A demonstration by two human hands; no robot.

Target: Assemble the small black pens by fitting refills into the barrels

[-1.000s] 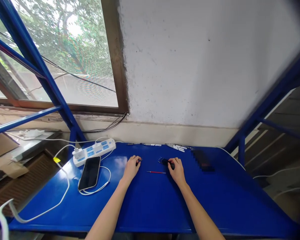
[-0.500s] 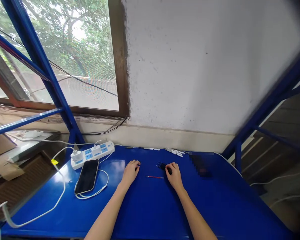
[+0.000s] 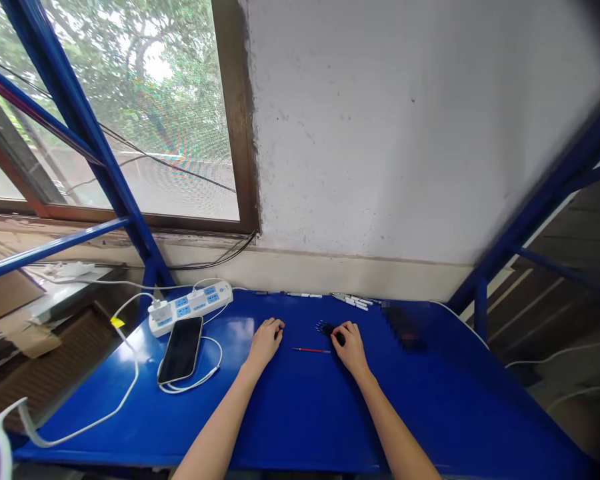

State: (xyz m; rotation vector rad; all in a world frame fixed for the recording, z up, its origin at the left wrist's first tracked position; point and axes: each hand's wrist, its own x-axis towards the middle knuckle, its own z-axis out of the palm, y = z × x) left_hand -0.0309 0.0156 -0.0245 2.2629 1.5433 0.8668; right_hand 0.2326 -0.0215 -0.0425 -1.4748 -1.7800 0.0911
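Note:
On the blue tabletop [image 3: 290,413], my left hand [image 3: 266,340] rests with its fingers curled together. A small dark bit shows at its fingertips, too small to name. To the right, my right hand [image 3: 349,345] has thumb and fingers closed on a small black piece [image 3: 341,339]. Just left of these fingers lies a cluster of small black pieces with shiny ends [image 3: 324,327]; their kind cannot be made out. Between the hands and slightly nearer to me, a thin red pen refill [image 3: 312,350] lies flat, its right end close to my right hand.
Several white pens [image 3: 353,301] lie along the wall edge. A white power strip [image 3: 191,308], a phone [image 3: 181,350] and looped white cables [image 3: 219,360] occupy the left side. A blurred dark patch [image 3: 404,327] is at right. Blue metal posts [image 3: 481,310] flank the table.
The camera view has shifted slightly, moving the whole scene a little to the right. Both hands keep nearly the same place and grip.

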